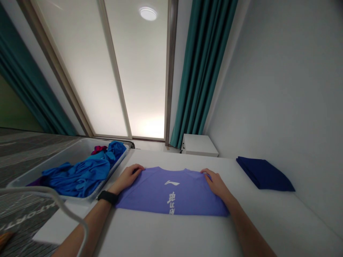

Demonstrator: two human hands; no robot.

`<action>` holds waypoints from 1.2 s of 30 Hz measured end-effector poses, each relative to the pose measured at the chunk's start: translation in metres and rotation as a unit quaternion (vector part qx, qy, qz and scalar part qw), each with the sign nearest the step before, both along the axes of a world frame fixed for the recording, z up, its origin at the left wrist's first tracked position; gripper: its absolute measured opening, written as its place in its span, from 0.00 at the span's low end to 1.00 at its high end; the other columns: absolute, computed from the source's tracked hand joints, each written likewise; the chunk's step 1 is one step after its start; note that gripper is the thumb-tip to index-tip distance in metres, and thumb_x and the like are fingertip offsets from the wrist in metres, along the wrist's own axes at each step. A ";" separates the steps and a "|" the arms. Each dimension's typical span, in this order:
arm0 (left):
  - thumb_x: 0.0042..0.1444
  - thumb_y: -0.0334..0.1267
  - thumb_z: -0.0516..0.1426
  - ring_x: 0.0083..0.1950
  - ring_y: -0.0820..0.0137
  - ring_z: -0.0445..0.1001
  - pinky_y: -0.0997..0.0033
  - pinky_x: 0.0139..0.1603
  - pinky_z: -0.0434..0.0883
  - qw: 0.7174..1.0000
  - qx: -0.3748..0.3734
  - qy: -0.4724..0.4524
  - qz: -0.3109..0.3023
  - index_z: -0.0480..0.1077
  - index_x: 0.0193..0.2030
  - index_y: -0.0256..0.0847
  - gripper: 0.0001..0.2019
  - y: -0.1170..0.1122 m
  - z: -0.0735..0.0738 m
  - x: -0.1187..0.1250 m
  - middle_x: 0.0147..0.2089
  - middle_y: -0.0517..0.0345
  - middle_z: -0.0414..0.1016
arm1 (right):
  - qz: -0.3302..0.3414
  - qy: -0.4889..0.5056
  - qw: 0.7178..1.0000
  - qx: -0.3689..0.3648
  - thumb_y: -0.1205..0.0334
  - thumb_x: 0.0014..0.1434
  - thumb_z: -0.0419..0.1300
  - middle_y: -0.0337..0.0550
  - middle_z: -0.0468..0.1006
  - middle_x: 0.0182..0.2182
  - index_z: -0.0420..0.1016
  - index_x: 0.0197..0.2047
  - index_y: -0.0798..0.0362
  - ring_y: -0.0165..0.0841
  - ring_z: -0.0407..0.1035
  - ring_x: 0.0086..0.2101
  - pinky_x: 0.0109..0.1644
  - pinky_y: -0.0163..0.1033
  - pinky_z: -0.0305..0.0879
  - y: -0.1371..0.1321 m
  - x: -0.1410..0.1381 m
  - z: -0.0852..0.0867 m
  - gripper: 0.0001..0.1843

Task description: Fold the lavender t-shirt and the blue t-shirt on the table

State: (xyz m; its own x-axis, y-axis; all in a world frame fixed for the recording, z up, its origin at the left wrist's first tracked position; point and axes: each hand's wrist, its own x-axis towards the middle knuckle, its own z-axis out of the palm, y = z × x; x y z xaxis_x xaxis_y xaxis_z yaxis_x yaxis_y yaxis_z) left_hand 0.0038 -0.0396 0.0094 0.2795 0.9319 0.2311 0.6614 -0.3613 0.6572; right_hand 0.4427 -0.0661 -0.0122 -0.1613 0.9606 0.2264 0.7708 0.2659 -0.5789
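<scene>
A purple T-shirt (155, 191) lies flat on the white table (171, 235), its neckline toward the far side. Its lower edge runs straight across below white lettering, which is cut off there. At the shirt's left shoulder corner, my left hand (132, 175), with a dark band on the wrist, has its fingers pinched on the fabric. My right hand (215, 181) grips the opposite shoulder corner between thumb and fingers. Both forearms pass over or beside the shirt's outer sides.
To the left, a clear plastic bin (29, 175) contains crumpled blue clothes (85, 175) and a red piece (99, 150). A folded navy garment (265, 174) rests on the table by the right wall. A white cabinet (199, 144) stands beyond. A pale cable (66, 210) curves across the lower left.
</scene>
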 end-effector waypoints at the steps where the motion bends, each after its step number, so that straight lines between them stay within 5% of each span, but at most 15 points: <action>1: 0.59 0.49 0.50 0.46 0.60 0.76 0.63 0.51 0.70 1.000 -0.006 -0.005 0.003 0.74 0.40 0.40 0.17 0.000 0.000 0.000 0.43 0.51 0.80 | 0.005 0.014 1.000 -0.004 0.59 0.61 0.45 0.43 0.80 0.43 0.73 0.42 0.48 0.39 0.72 0.48 0.57 0.47 0.59 0.000 0.001 0.002 0.16; 4: 0.59 0.51 0.51 0.43 0.61 0.76 0.64 0.48 0.71 1.000 -0.012 0.000 0.012 0.74 0.41 0.40 0.18 0.000 0.001 0.001 0.41 0.52 0.79 | 0.010 0.050 0.999 -0.013 0.58 0.60 0.46 0.44 0.79 0.40 0.73 0.40 0.49 0.39 0.72 0.45 0.54 0.46 0.62 -0.001 0.002 0.006 0.15; 8: 0.58 0.50 0.51 0.37 0.65 0.76 0.66 0.42 0.71 0.999 -0.008 0.040 0.030 0.71 0.51 0.40 0.21 0.004 0.003 0.005 0.38 0.55 0.79 | -0.023 0.027 0.999 -0.027 0.58 0.59 0.50 0.41 0.78 0.36 0.71 0.50 0.51 0.36 0.73 0.38 0.48 0.42 0.66 0.004 0.001 0.006 0.18; 16: 0.55 0.42 0.52 0.38 0.64 0.76 0.68 0.41 0.67 0.987 -0.043 0.152 -0.027 0.73 0.47 0.42 0.16 0.022 0.022 0.018 0.37 0.56 0.79 | 0.045 -0.090 0.990 -0.100 0.65 0.58 0.53 0.50 0.79 0.47 0.75 0.50 0.53 0.37 0.73 0.45 0.52 0.41 0.64 0.029 -0.013 0.020 0.17; 21: 0.57 0.39 0.50 0.34 0.66 0.74 0.69 0.38 0.66 0.990 -0.019 0.133 -0.044 0.72 0.43 0.41 0.13 0.019 0.027 0.019 0.33 0.57 0.77 | 0.067 -0.067 0.992 -0.085 0.68 0.57 0.51 0.43 0.79 0.37 0.74 0.51 0.53 0.33 0.72 0.37 0.45 0.38 0.65 0.027 -0.018 0.033 0.20; 29: 0.61 0.44 0.50 0.43 0.63 0.72 0.63 0.48 0.65 0.993 0.062 0.098 -0.025 0.72 0.39 0.42 0.12 -0.033 0.044 0.006 0.40 0.54 0.77 | 0.055 -0.029 0.998 0.015 0.62 0.61 0.50 0.42 0.76 0.35 0.71 0.56 0.48 0.36 0.70 0.37 0.47 0.43 0.65 -0.037 -0.010 0.044 0.20; 36: 0.63 0.41 0.51 0.45 0.62 0.73 0.62 0.48 0.64 0.983 0.083 0.162 -0.035 0.74 0.47 0.47 0.12 -0.100 0.010 -0.014 0.43 0.53 0.77 | 0.109 -0.108 0.983 0.104 0.66 0.61 0.51 0.45 0.78 0.37 0.74 0.50 0.45 0.39 0.71 0.41 0.50 0.48 0.66 -0.105 -0.002 0.006 0.17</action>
State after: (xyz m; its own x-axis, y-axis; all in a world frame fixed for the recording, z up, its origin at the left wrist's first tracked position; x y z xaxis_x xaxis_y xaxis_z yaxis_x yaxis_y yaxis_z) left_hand -0.0101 -0.1393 0.0198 0.4260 0.8646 0.2666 0.7962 -0.4982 0.3434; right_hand 0.4402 -0.1715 -0.0063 -0.4248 0.8340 0.3522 0.7813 0.5342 -0.3227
